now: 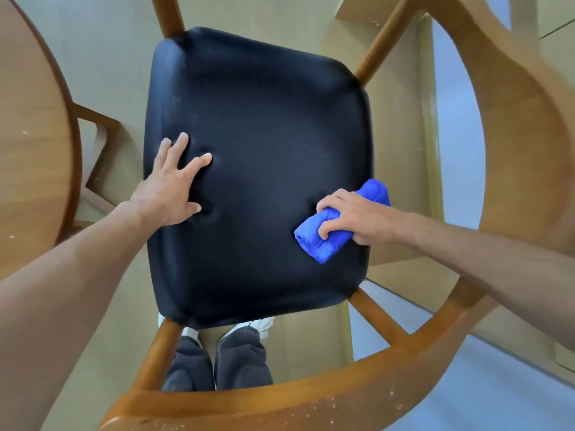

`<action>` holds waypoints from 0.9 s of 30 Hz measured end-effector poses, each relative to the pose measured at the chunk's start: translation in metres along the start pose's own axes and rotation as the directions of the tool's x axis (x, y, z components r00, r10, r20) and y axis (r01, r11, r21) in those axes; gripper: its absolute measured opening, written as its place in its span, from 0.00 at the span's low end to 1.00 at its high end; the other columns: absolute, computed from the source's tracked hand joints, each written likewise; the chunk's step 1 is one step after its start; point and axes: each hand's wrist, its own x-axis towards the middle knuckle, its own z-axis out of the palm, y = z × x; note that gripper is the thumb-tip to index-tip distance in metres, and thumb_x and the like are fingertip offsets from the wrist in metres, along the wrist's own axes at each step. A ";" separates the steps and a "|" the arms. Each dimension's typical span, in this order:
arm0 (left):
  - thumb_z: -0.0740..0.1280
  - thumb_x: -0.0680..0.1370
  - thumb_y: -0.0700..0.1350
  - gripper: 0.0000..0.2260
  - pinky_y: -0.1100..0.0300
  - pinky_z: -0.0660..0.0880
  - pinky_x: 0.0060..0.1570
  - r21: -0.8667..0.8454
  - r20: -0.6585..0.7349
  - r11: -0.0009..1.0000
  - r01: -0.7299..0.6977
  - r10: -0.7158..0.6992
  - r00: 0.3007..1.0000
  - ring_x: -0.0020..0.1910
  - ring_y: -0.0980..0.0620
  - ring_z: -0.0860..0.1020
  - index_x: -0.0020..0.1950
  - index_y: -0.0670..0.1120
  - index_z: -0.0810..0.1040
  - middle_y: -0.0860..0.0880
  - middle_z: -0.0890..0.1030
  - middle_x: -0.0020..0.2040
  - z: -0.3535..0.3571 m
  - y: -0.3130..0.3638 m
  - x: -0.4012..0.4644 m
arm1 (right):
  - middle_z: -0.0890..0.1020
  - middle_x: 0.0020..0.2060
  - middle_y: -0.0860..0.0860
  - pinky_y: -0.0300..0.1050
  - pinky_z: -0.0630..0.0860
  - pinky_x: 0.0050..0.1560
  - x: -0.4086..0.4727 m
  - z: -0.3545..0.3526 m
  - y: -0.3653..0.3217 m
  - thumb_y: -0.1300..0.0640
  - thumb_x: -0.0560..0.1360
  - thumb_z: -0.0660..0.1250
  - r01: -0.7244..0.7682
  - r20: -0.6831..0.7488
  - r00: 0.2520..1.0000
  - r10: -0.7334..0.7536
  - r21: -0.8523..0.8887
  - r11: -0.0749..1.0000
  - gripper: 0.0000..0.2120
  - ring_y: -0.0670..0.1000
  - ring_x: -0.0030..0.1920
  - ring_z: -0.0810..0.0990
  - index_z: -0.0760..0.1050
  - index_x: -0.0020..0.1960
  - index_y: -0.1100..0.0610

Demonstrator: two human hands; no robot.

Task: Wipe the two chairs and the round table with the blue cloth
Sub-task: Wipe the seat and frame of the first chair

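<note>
Blue cloth, bunched up, sits on the chair's black seat near its right edge, gripped by the right hand, while the left hand presses the seat with fingers spread.

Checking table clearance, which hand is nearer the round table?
Left. The left hand presses the seat's edge beside the round table; the right hand, gripping the blue cloth, is at the far edge.
</note>
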 end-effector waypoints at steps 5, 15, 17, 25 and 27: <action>0.73 0.74 0.45 0.41 0.41 0.67 0.65 0.014 -0.004 1.000 0.008 -0.008 1.000 0.76 0.48 0.34 0.77 0.58 0.50 0.52 0.34 0.77 -0.002 0.001 -0.001 | 0.75 0.58 0.55 0.55 0.73 0.47 0.009 0.005 -0.025 0.72 0.58 0.66 0.104 -0.060 0.992 -0.112 -0.126 0.987 0.24 0.61 0.53 0.73 0.77 0.45 0.48; 0.74 0.73 0.47 0.41 0.40 0.70 0.63 0.006 -0.009 1.000 -0.001 0.001 1.000 0.76 0.48 0.34 0.77 0.59 0.51 0.53 0.35 0.77 0.000 -0.003 0.000 | 0.74 0.61 0.49 0.48 0.67 0.59 0.002 0.034 -0.071 0.54 0.66 0.76 0.661 0.493 0.713 -0.499 -0.233 0.714 0.05 0.57 0.57 0.69 0.82 0.37 0.45; 0.73 0.73 0.47 0.41 0.40 0.71 0.62 0.008 -0.009 1.000 0.001 -0.001 1.000 0.76 0.48 0.34 0.77 0.59 0.50 0.53 0.35 0.77 -0.001 -0.003 0.001 | 0.75 0.59 0.49 0.48 0.68 0.56 -0.021 0.031 -0.039 0.55 0.65 0.75 0.589 0.407 0.779 -0.477 -0.214 0.779 0.06 0.57 0.54 0.70 0.82 0.37 0.44; 0.73 0.73 0.46 0.41 0.38 0.70 0.62 0.015 -0.014 1.000 -0.006 0.006 1.000 0.76 0.48 0.34 0.77 0.59 0.50 0.53 0.35 0.77 0.000 -0.002 0.001 | 0.78 0.50 0.54 0.52 0.71 0.43 -0.063 -0.025 0.054 0.62 0.50 0.80 0.195 0.276 0.959 -0.059 -0.500 0.844 0.15 0.61 0.45 0.75 0.77 0.26 0.48; 0.74 0.73 0.46 0.41 0.38 0.69 0.64 0.019 -0.002 1.000 -0.009 0.009 1.000 0.76 0.47 0.34 0.77 0.58 0.51 0.53 0.35 0.77 -0.001 0.000 0.001 | 0.78 0.50 0.55 0.53 0.73 0.41 -0.057 -0.035 0.053 0.64 0.50 0.79 0.174 0.289 0.957 -0.035 -0.468 0.866 0.17 0.62 0.46 0.76 0.79 0.29 0.46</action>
